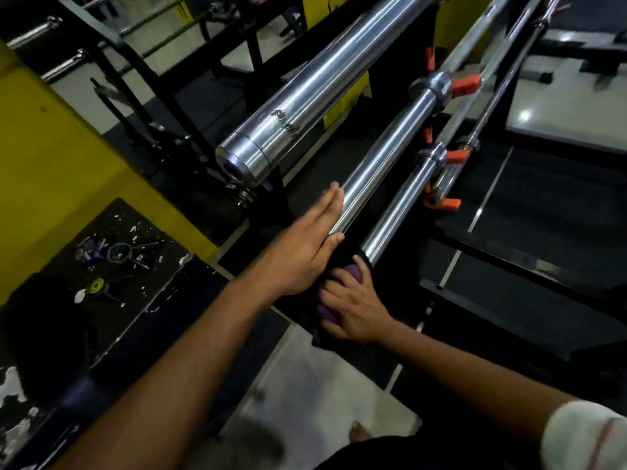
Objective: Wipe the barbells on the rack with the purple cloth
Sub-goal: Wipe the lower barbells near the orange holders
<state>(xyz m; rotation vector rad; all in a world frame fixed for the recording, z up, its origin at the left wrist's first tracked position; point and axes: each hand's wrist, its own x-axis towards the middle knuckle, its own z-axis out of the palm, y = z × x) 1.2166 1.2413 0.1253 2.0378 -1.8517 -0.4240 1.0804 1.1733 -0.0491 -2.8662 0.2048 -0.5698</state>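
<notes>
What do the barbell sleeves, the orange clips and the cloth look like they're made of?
Barbell sleeves: polished metal, likely chromed steel, with bright streaked reflections along them. Orange clips: probably matte plastic, flat colour and no shine. Cloth: soft purple fabric, bunched under the right hand; weave too dark to tell.

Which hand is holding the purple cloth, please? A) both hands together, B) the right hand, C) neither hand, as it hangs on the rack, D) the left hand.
B: the right hand curls round the purple cloth at a barbell's near end, while the left hand lies flat along the neighbouring barbell sleeve.
</notes>
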